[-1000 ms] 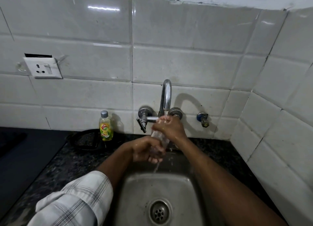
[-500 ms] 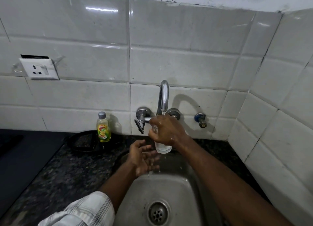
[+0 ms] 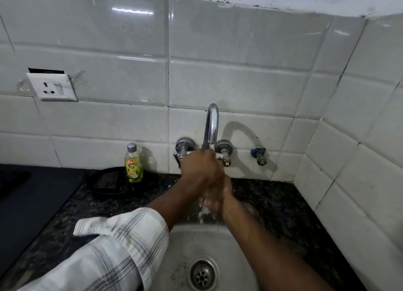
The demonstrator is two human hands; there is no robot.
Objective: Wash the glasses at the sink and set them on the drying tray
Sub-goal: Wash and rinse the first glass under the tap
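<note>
- Both hands are over the sink (image 3: 237, 242), under the tap (image 3: 212, 125), and pressed against each other.
- Left hand (image 3: 201, 170) is on top, back of the hand toward the camera, reaching in from the left across the sink edge. Its fingers are curled down and closed over something below; what they close on is hidden by the hand itself.
- Right hand (image 3: 216, 198) sits just beneath and to the right of the left, fingers wrapped inward around the same spot. Blurred.
- The glass (image 3: 204, 212) shows only as a pale, wet smear below the right hand's fingers, over the back part of the sink. Outline and tilt cannot be told. It appears enclosed between the two hands.
- Water splashes whitish under the hands onto the steel.
- Left sleeve (image 3: 113, 247), pale with dark check lines, is rolled up at the forearm and lies over the counter (image 3: 279, 207) edge at left of the sink.
- Drain (image 3: 201, 273) is uncovered at the sink bottom, near the lower frame edge.
- A bottle of yellow dish soap (image 3: 133, 164) stands upright on the counter at the wall, left of the tap, touching or just in front of a dark round dish (image 3: 104, 181).
- A wall socket (image 3: 52, 86) is set on the white tiles, upper left.
- A small valve (image 3: 258, 155) sticks out of the tiles to the right of the tap.
</note>
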